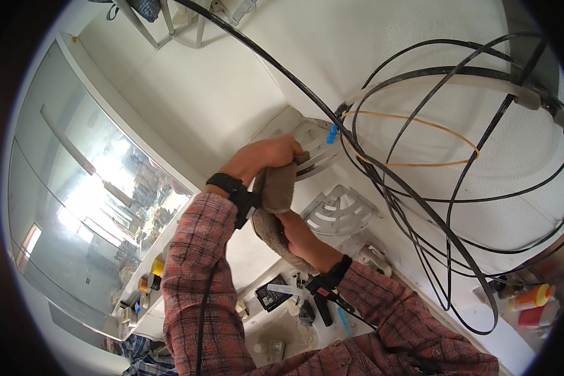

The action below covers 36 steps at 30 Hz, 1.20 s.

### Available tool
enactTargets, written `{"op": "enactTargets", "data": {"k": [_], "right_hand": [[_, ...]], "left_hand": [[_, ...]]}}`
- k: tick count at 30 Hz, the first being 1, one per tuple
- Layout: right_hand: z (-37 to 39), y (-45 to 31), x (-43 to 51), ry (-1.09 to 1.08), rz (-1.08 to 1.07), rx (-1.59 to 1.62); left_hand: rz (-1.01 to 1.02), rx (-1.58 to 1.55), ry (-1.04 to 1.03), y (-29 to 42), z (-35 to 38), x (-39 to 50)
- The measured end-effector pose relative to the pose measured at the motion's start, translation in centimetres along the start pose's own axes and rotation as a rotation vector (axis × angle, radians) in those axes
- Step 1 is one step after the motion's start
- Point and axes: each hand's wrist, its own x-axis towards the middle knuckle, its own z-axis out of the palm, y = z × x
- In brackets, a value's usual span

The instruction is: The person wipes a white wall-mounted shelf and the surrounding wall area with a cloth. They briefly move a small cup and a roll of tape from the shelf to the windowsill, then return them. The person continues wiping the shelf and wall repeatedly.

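My left hand (275, 152) grips the upper part of a brown cloth (277, 188) at a grey corner shelf (322, 164) with curved slats. The cloth lies against the slats, and the hand partly covers the shelf. Lower down, my right hand (305, 237) has hold of the same cloth, whose folds hang between both wrists. A second slatted corner shelf (343, 207) sits below the first, just beyond my right hand. My fingertips are partly hidden by the cloth and the hands themselves.
Loops of black cable (272, 60) and a tan cord (423, 164) hang at the right. A mirror (98, 164) fills the left. Below are a black box (265, 296), a dirty basin (291, 336) and small items. An orange bottle (528, 298) stands lower right.
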Motion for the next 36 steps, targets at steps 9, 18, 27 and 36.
{"op": "enactTargets", "data": {"k": [9, 18, 27, 36], "right_hand": [[0.7, -0.8, -0.5, 0.051, 0.062, -0.136], [1.4, -1.2, -1.4, 0.186, -0.008, 0.095], [1.2, -1.3, -2.6, 0.119, -0.074, -0.249], [3.0, 0.9, -1.4, 0.041, 0.026, -0.022]], "left_hand": [[-0.2, 0.615, -0.006, -1.0, -1.7, -2.4], [0.299, -0.136, 0.432, 1.0, -0.5, 0.5], [-0.253, 0.342, 0.059, -0.9, 0.5, 0.2], [-0.066, 0.003, 0.411, -4.1, 2.2, -3.0]]}}
